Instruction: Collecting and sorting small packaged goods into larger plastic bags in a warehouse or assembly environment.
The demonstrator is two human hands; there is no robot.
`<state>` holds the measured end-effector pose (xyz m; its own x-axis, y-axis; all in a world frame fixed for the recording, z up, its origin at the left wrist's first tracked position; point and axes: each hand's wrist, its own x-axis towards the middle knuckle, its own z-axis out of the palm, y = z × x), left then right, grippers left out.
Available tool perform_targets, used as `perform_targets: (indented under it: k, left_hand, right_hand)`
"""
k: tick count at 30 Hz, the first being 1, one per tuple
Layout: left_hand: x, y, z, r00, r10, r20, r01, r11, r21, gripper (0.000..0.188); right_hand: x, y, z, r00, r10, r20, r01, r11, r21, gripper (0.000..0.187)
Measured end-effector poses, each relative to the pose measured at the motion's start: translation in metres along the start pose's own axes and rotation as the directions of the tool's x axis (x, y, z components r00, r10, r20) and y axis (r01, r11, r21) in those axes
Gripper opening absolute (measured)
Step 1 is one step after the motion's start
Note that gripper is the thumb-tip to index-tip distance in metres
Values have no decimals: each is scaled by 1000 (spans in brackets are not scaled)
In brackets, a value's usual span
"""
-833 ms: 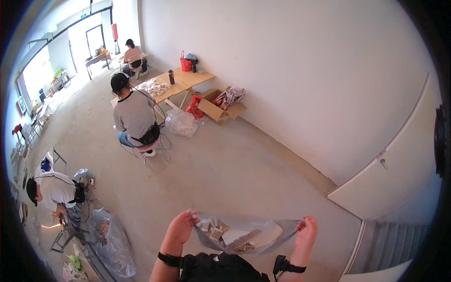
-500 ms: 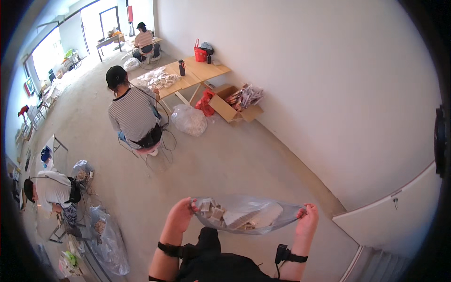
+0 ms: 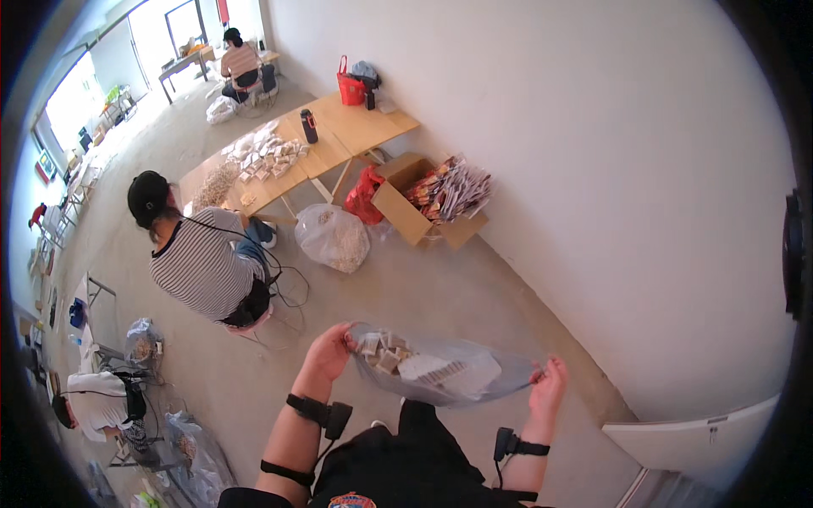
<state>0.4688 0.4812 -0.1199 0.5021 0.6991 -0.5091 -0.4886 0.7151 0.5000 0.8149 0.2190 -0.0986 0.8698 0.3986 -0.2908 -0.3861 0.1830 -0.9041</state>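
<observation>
Between my two hands hangs a clear plastic bag (image 3: 500, 391), its mouth stretched wide. Small beige packets (image 3: 385, 350) lie in its left part, beside a white piece with rows of ridges (image 3: 453, 371). My left hand (image 3: 330, 350) pinches the bag's left edge, fingers closed. On the opposite side, my right hand (image 3: 548, 385) is closed on the right edge of the bag. Both my forearms wear black straps with small dark devices.
Ahead stands a wooden table (image 3: 356, 127) with packets and a dark bottle (image 3: 309, 126). A seated person (image 3: 207, 262) in stripes is beside it. An open cardboard box (image 3: 406, 216), a filled plastic bag (image 3: 333, 239) and a red bag (image 3: 366, 195) sit on the floor. A white door (image 3: 694, 436) is at right.
The view has shifted, with the table and box now nearer and the striped person further left. I still hold the bag stretched between both hands, its left end slightly higher.
</observation>
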Motion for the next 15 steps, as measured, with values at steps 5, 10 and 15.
perform_targets:
  k: [5,10,15]
  left_hand:
    - [93,28,14,992,-5,-123,7,1000,21,20]
    - [197,64,11,989,26,-148,-15,997,70,19]
    - [322,106,-2,994,-37,-104,53,985,162,18]
  right_hand:
    - [98,41,61,993,121,16,-121,993,0,24]
    - [174,79,117,943,331,22,-332,942,42,28]
    - [240,133,170,908,411,-85,-402,909,109,31]
